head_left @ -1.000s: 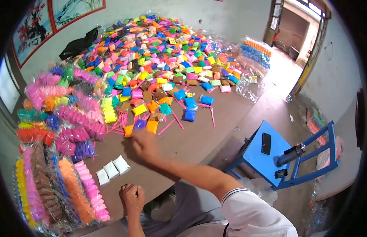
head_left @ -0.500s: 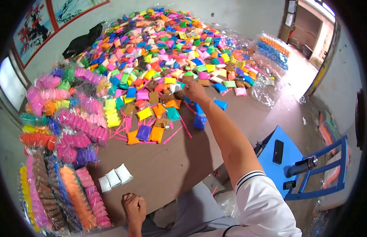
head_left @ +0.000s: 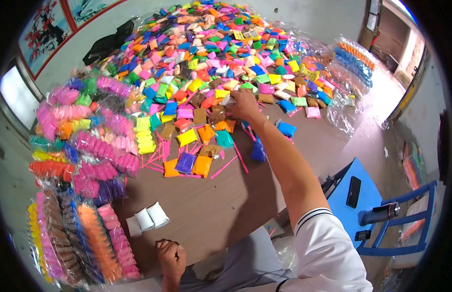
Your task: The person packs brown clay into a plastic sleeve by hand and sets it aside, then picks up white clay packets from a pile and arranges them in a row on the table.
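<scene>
At the near edge of the pile, my right hand [head_left: 245,104] reaches out with its fingers curled. They close around a small white packet [head_left: 228,100], though part of the grip is hidden. Brown, orange and yellow packets lie close by, and a blue packet [head_left: 258,150] is below my forearm. My left hand [head_left: 171,257] rests at the table's near edge in a loose fist, with nothing visible in it. Just beyond that fist, three white packets [head_left: 154,215] lie side by side, slightly overlapping.
A large heap of colored packets [head_left: 211,53] covers the far table [head_left: 197,199]. Bundled strips of packets [head_left: 97,243] line the left side. Pink sticks [head_left: 223,167] lie beneath the front packets. At right, a blue chair [head_left: 352,194] holds a phone and a flask.
The view has shifted, so the scene appears farther right. My right hand has moved slightly left, closing toward the white packet. My left fist stays at the table edge.
</scene>
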The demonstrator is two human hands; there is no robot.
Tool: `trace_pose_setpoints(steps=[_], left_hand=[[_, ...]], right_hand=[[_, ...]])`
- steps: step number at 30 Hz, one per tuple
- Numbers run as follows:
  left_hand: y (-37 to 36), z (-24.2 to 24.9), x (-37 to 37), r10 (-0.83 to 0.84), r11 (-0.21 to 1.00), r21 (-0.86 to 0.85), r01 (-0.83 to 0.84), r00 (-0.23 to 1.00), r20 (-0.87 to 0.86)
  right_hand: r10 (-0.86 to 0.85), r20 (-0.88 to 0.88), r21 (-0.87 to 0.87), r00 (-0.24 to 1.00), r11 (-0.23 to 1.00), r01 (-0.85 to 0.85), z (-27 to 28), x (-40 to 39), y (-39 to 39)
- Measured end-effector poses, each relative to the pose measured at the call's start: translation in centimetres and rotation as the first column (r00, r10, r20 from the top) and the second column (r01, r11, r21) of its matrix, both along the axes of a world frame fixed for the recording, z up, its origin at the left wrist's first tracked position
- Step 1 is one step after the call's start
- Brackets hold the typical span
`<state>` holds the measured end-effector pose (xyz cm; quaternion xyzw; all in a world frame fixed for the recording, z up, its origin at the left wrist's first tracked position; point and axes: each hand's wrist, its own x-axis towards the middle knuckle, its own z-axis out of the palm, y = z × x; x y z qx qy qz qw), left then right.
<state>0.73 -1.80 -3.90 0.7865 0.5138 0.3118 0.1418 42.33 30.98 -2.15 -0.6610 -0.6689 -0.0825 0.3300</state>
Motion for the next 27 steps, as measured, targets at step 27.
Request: trace_pose_setpoints(steps=[27], left_hand=[[-0.3,-0.4,-1.6,-0.057,0.998,-0.015,0.061,0.983,0.176]], right_hand=[[0.062,-0.998,0.06,-0.032,0.531,-0.845,-3.8,-24.1,-31.1]])
